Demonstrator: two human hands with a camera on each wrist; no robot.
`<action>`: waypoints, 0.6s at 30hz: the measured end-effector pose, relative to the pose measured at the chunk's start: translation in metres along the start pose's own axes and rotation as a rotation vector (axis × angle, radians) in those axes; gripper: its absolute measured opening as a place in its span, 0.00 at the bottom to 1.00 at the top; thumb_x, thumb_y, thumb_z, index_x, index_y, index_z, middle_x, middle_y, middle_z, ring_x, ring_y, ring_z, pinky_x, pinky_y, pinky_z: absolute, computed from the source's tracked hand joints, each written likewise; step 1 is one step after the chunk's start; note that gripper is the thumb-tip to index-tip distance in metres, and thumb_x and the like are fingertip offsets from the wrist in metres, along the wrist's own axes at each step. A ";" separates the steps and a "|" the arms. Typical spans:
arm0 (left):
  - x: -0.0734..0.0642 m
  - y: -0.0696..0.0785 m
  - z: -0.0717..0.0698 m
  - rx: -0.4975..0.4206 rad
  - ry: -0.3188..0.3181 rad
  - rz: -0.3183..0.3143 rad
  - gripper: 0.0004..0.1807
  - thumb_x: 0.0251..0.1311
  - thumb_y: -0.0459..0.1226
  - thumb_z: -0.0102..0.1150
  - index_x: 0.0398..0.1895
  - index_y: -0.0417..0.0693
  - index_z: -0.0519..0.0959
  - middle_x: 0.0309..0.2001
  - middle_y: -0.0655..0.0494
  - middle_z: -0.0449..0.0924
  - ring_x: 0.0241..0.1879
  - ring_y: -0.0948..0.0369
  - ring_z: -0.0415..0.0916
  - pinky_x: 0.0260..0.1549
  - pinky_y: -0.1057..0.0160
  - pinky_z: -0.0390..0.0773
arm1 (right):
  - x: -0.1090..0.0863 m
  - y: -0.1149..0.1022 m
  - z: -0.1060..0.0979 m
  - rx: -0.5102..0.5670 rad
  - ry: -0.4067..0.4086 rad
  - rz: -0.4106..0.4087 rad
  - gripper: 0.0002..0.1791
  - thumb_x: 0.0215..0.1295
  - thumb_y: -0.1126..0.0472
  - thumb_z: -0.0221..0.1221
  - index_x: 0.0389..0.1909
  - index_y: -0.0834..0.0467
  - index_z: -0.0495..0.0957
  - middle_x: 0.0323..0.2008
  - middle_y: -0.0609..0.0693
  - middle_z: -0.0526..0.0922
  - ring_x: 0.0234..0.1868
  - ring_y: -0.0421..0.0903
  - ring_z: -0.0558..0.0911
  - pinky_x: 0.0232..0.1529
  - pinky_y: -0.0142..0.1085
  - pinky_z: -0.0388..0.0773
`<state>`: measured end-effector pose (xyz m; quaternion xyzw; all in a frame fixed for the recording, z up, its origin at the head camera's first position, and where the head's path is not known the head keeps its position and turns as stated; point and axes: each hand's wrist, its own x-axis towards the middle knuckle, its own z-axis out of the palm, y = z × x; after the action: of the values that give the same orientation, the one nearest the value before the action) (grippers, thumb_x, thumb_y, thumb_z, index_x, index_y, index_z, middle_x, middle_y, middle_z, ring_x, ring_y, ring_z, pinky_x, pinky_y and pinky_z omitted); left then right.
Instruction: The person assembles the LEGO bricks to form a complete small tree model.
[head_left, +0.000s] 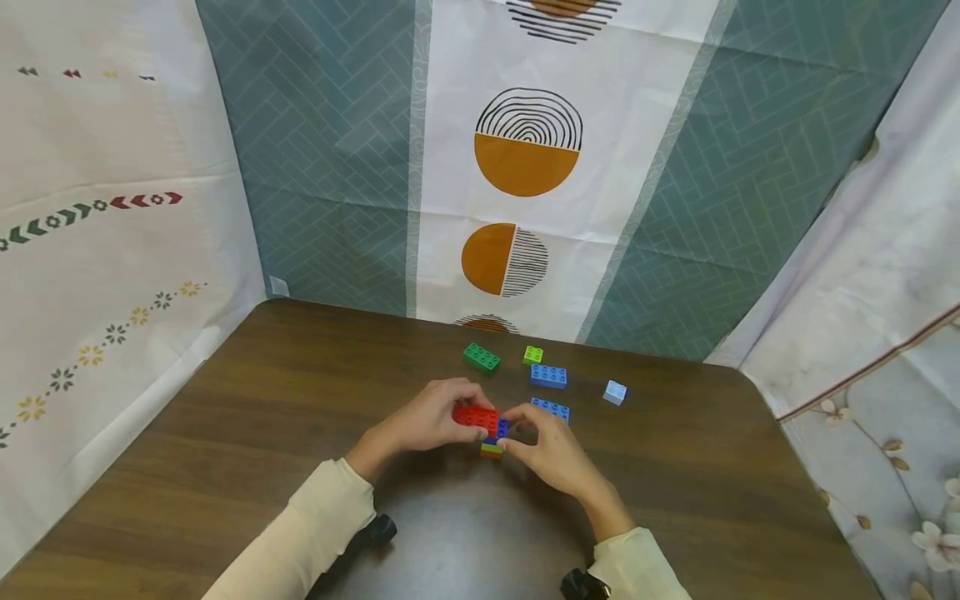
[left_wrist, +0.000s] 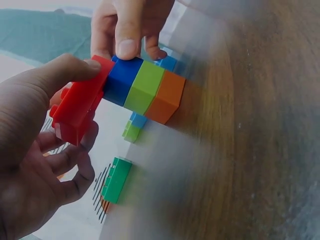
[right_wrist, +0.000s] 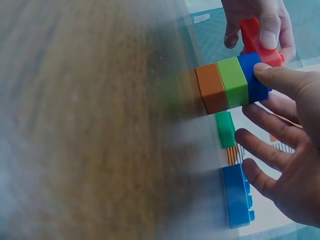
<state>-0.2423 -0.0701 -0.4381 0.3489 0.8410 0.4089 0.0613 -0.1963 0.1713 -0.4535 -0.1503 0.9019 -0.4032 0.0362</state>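
A short stack stands on the table between both hands: an orange block [left_wrist: 167, 97] at the bottom, a lime green block [left_wrist: 145, 89] in the middle and a dark blue block [left_wrist: 123, 81] on top. My left hand [head_left: 441, 415] grips a long red block [head_left: 472, 417] between thumb and fingers. The red block lies across the top of the dark blue one, slightly tilted in the left wrist view and reaching out to the left. With thumb and fingertips, my right hand [head_left: 553, 450] pinches the dark blue block from the right side.
Behind the hands lie a green block [head_left: 481, 357], a small lime block [head_left: 533, 355] and a blue block [head_left: 548, 377]. Another blue block [head_left: 551, 409] is just beyond the right hand; a small light blue block [head_left: 615, 392] sits farther right. Cloths [head_left: 330, 167] hang around the wooden table [head_left: 675, 475].
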 end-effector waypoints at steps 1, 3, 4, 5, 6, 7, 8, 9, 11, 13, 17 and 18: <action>0.000 0.000 0.000 0.000 0.000 -0.001 0.15 0.59 0.43 0.73 0.48 0.55 0.83 0.45 0.61 0.84 0.42 0.63 0.76 0.40 0.67 0.82 | 0.000 0.000 -0.001 -0.003 -0.005 -0.001 0.18 0.65 0.53 0.70 0.54 0.46 0.80 0.51 0.44 0.86 0.55 0.49 0.82 0.59 0.57 0.80; 0.000 0.000 0.000 -0.001 0.000 -0.006 0.15 0.59 0.43 0.73 0.48 0.56 0.83 0.45 0.62 0.84 0.42 0.63 0.76 0.40 0.67 0.82 | 0.000 0.000 -0.003 -0.007 -0.022 -0.012 0.19 0.65 0.52 0.70 0.56 0.47 0.80 0.51 0.45 0.86 0.55 0.49 0.82 0.59 0.57 0.80; -0.001 -0.001 -0.001 0.000 -0.002 -0.008 0.15 0.59 0.42 0.73 0.48 0.56 0.83 0.45 0.62 0.84 0.42 0.63 0.76 0.41 0.67 0.82 | 0.000 0.001 -0.004 -0.009 -0.033 -0.018 0.20 0.65 0.52 0.70 0.57 0.47 0.80 0.52 0.44 0.86 0.55 0.49 0.82 0.59 0.56 0.80; -0.001 -0.001 -0.001 0.001 -0.002 -0.011 0.15 0.58 0.42 0.74 0.49 0.56 0.83 0.45 0.62 0.84 0.42 0.63 0.76 0.41 0.67 0.82 | 0.001 0.001 -0.006 -0.013 -0.040 -0.028 0.21 0.65 0.51 0.70 0.57 0.48 0.80 0.52 0.45 0.86 0.55 0.49 0.82 0.59 0.56 0.80; -0.002 -0.002 -0.001 0.002 -0.003 -0.010 0.15 0.59 0.42 0.74 0.49 0.56 0.83 0.45 0.62 0.84 0.42 0.63 0.76 0.41 0.67 0.82 | 0.002 0.001 -0.008 -0.015 -0.046 -0.032 0.22 0.65 0.51 0.70 0.58 0.48 0.80 0.52 0.44 0.86 0.55 0.48 0.82 0.59 0.55 0.80; -0.002 -0.002 -0.001 0.005 -0.002 -0.008 0.15 0.59 0.43 0.73 0.49 0.56 0.83 0.45 0.62 0.84 0.42 0.63 0.76 0.41 0.67 0.82 | 0.002 0.001 -0.011 -0.015 -0.047 -0.033 0.23 0.65 0.51 0.70 0.59 0.49 0.80 0.53 0.44 0.86 0.56 0.49 0.81 0.59 0.55 0.80; -0.002 -0.003 -0.001 0.004 -0.001 -0.004 0.15 0.59 0.43 0.73 0.49 0.56 0.83 0.45 0.62 0.84 0.42 0.63 0.76 0.41 0.67 0.82 | 0.003 0.002 -0.015 -0.015 -0.042 -0.035 0.23 0.65 0.52 0.70 0.59 0.49 0.80 0.53 0.44 0.86 0.56 0.49 0.82 0.59 0.55 0.80; -0.001 -0.003 -0.001 0.005 0.000 -0.001 0.15 0.59 0.43 0.73 0.49 0.56 0.83 0.45 0.62 0.84 0.42 0.63 0.76 0.41 0.67 0.82 | 0.004 0.002 -0.019 -0.013 -0.033 -0.035 0.24 0.64 0.52 0.71 0.60 0.50 0.80 0.54 0.45 0.86 0.56 0.49 0.82 0.59 0.55 0.80; -0.001 -0.003 -0.001 0.007 0.000 0.000 0.15 0.60 0.44 0.73 0.49 0.56 0.83 0.45 0.63 0.84 0.42 0.63 0.76 0.41 0.67 0.82 | 0.007 0.005 -0.027 -0.015 -0.001 -0.040 0.24 0.64 0.53 0.71 0.60 0.52 0.80 0.53 0.47 0.87 0.57 0.51 0.83 0.58 0.54 0.80; 0.000 -0.003 -0.001 0.005 -0.002 -0.004 0.15 0.60 0.45 0.73 0.49 0.57 0.83 0.45 0.63 0.84 0.42 0.64 0.76 0.42 0.67 0.81 | 0.009 0.010 -0.035 -0.014 0.034 -0.041 0.24 0.64 0.54 0.71 0.60 0.53 0.80 0.53 0.49 0.87 0.57 0.53 0.83 0.57 0.55 0.81; 0.001 -0.004 0.000 -0.001 -0.010 -0.015 0.15 0.60 0.45 0.72 0.49 0.58 0.83 0.44 0.64 0.83 0.43 0.64 0.76 0.42 0.66 0.81 | 0.016 0.026 -0.048 -0.019 0.080 -0.030 0.23 0.64 0.56 0.71 0.59 0.57 0.80 0.53 0.55 0.87 0.58 0.57 0.84 0.58 0.58 0.81; 0.001 -0.005 0.000 -0.001 -0.011 -0.014 0.15 0.60 0.45 0.72 0.49 0.58 0.83 0.44 0.64 0.83 0.43 0.64 0.76 0.42 0.66 0.81 | 0.018 0.030 -0.050 -0.022 0.084 -0.019 0.23 0.65 0.57 0.70 0.59 0.58 0.80 0.53 0.56 0.87 0.58 0.57 0.83 0.59 0.58 0.80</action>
<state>-0.2454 -0.0716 -0.4411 0.3450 0.8429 0.4071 0.0691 -0.2297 0.2203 -0.4413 -0.1423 0.9057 -0.3994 -0.0070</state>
